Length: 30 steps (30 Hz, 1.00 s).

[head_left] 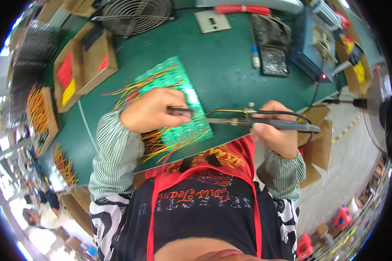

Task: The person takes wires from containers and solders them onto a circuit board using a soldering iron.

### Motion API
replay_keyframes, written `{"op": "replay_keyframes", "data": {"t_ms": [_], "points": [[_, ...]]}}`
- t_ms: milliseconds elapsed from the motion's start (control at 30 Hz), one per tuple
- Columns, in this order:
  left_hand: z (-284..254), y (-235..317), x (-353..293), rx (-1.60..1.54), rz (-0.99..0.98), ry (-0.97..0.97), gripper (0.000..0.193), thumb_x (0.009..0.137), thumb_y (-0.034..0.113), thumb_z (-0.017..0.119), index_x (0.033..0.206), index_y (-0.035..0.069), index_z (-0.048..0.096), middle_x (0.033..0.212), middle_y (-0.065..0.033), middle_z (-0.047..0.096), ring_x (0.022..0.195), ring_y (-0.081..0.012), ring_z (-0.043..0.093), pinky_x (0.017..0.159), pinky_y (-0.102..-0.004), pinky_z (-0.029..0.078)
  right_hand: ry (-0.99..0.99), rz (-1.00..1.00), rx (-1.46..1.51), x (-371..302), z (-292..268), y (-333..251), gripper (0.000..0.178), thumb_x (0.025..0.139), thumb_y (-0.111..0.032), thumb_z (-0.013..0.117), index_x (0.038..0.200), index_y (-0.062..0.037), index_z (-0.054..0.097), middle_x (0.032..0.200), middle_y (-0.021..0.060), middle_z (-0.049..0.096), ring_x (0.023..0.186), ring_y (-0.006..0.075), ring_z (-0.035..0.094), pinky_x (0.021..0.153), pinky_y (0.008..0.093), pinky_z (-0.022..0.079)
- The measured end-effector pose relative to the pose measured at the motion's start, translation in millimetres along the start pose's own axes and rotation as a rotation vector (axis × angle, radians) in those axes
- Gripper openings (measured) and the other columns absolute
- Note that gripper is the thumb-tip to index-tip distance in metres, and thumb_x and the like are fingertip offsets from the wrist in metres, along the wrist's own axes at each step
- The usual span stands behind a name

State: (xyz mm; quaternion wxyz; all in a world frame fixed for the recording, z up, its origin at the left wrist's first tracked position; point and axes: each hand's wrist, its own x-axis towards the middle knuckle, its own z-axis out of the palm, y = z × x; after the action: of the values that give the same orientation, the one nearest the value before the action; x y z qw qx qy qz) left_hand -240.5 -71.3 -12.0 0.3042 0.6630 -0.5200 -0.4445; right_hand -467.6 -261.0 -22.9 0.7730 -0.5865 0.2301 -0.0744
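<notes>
Across the green circuit board panel [185, 93] on the bench, my left hand [150, 111] is closed with thin black wires [177, 110] sticking out between its fingers. My right hand [278, 132] grips a soldering iron [285, 125] by its dark handle. A thin metal feed tube [224, 112] is clamped along the iron, and both tips point left at the panel, close to my left fingertips. Whether the tip touches the board is hidden by glare and fingers. Red and yellow wires [154, 80] fan out leftward from the panel, and more [170, 148] lie at its near edge.
Cardboard trays [113, 61] with red, yellow and black pieces stand at left, near a box of orange wires [38, 113]. A fan [135, 15] sits at the back. A blue soldering station [309, 48] with a lit red light is at right, beside a black tray [272, 43].
</notes>
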Motion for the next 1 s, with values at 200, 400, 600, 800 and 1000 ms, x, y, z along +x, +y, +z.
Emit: {"op": "replay_keyframes", "data": {"t_ms": [200,400,600,800,1000], "points": [[0.5,3.8,-4.5,-0.070,-0.037,0.019,0.016,0.077,0.013,0.067,0.080,-0.002,0.065,0.070,-0.0061,0.055,0.061,-0.0125,0.054,0.056,-0.0267,0.044,0.047,0.003,0.028,2.1,-3.6,1.5,0.014,0.074,-0.003,0.062,0.084,0.0030,0.053,0.069,0.0101,0.061,0.055,0.0113,0.058,0.050,0.0225,0.049],[-0.3,5.3,-7.8,-0.086,-0.057,0.054,0.016,0.076,0.014,0.067,0.082,-0.001,0.065,0.070,-0.0067,0.055,0.062,-0.0141,0.055,0.057,-0.0274,0.044,0.047,0.012,0.070,3.5,-7.2,4.3,0.013,0.075,-0.003,0.059,0.085,0.0026,0.052,0.069,0.0106,0.061,0.054,0.0121,0.058,0.049,0.0224,0.049],[9.7,7.4,-10.2,0.122,0.025,0.160,0.017,0.078,0.009,0.069,0.089,-0.001,0.063,0.075,-0.0037,0.053,0.065,-0.0100,0.052,0.055,-0.0229,0.041,0.079,-0.010,0.117,3.7,-6.8,4.8,0.013,0.075,-0.002,0.058,0.086,0.0017,0.052,0.070,0.0101,0.061,0.056,0.0117,0.058,0.049,0.0208,0.048],[13.5,1.9,-6.4,0.065,0.059,0.209,0.016,0.079,0.010,0.068,0.085,-0.003,0.061,0.073,-0.0051,0.051,0.061,-0.0113,0.048,0.054,-0.0250,0.038,0.086,-0.013,0.115,4.4,-5.8,5.7,0.013,0.075,-0.002,0.059,0.085,0.0013,0.052,0.070,0.0098,0.061,0.056,0.0113,0.058,0.048,0.0209,0.048],[13.6,2.7,-6.5,0.050,0.037,0.201,0.015,0.079,0.010,0.067,0.084,-0.003,0.061,0.070,-0.0051,0.049,0.060,-0.0113,0.047,0.053,-0.0252,0.037,0.106,-0.014,0.101,3.6,-5.4,6.2,0.015,0.074,-0.003,0.060,0.085,0.0012,0.052,0.069,0.0094,0.060,0.055,0.0113,0.057,0.048,0.0213,0.048]]}}
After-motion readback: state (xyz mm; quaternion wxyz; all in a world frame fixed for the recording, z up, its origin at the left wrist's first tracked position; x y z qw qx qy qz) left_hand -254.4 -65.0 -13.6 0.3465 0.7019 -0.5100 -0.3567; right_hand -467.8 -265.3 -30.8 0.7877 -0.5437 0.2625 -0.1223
